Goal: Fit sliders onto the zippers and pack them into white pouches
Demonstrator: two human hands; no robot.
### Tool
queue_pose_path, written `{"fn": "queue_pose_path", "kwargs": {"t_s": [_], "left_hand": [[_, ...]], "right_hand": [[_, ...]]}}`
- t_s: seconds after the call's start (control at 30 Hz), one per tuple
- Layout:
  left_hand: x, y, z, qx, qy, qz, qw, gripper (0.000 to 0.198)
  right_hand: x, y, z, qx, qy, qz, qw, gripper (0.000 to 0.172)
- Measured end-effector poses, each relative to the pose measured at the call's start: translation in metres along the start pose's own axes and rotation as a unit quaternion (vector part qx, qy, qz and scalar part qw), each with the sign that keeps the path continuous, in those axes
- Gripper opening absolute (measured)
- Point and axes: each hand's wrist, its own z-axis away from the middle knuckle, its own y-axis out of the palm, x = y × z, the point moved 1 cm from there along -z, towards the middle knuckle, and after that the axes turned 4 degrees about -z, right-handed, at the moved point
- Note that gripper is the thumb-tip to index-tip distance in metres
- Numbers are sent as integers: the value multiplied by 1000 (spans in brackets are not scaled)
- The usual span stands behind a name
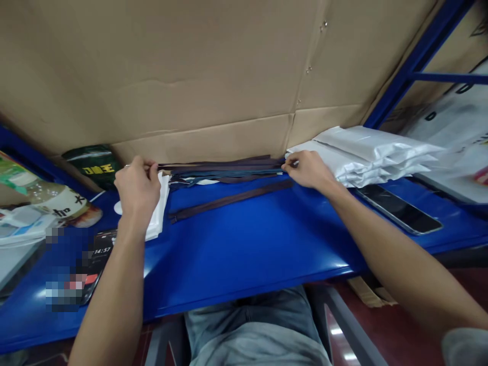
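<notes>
A bundle of long dark zippers lies stretched along the back of the blue table. My left hand is closed in a pinch on the bundle's left end. My right hand is closed in a pinch on its right end. One separate dark brown zipper lies loose on the table just in front of the bundle, touched by neither hand. White folded material lies under my left hand.
A stack of white plastic bags sits at the right, a phone in front of it. Another phone, a green bottle and a dark packet sit at the left. Cardboard walls the back.
</notes>
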Motion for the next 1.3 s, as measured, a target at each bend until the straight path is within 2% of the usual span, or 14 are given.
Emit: {"fn": "queue_pose_path", "kwargs": {"t_s": [0.07,0.17,0.2,0.27,0.33,0.4,0.5,0.63,0.8,0.93,1.0,1.13,1.23,1.3], "left_hand": [[-6,1,5,-36,0,-28,999,25],[-36,5,20,-47,53,-9,997,24],[-49,7,26,-28,77,15,997,23],[-77,12,41,58,120,66,989,20],[-102,17,57,153,150,90,973,28],[-120,20,71,207,172,96,958,31],[-132,25,83,221,204,92,949,27],[-135,29,86,196,253,78,944,28],[-123,19,69,170,259,39,950,26],[-75,3,36,167,172,-43,970,23],[-44,-6,20,186,139,-86,969,19],[-2,-18,7,340,150,-54,927,18],[3,-22,10,450,140,-19,882,22],[0,-23,12,469,117,-26,875,22]], "right_hand": [[12,1,6,18,-4,-23,1000,15],[36,5,17,43,-30,-103,993,10],[45,7,22,49,-40,-136,989,9],[61,11,31,52,-60,-201,976,9],[77,16,41,58,-72,-260,961,13],[91,20,51,72,-77,-299,948,18],[107,24,62,92,-89,-337,933,19],[115,24,66,103,-110,-362,920,15],[96,8,50,96,-100,-305,942,12],[55,-18,30,67,-25,-108,992,8],[35,-29,23,43,33,33,998,10],[14,-37,20,40,86,131,987,12],[14,-34,21,64,92,152,982,15],[16,-29,21,74,100,162,979,17]]}}
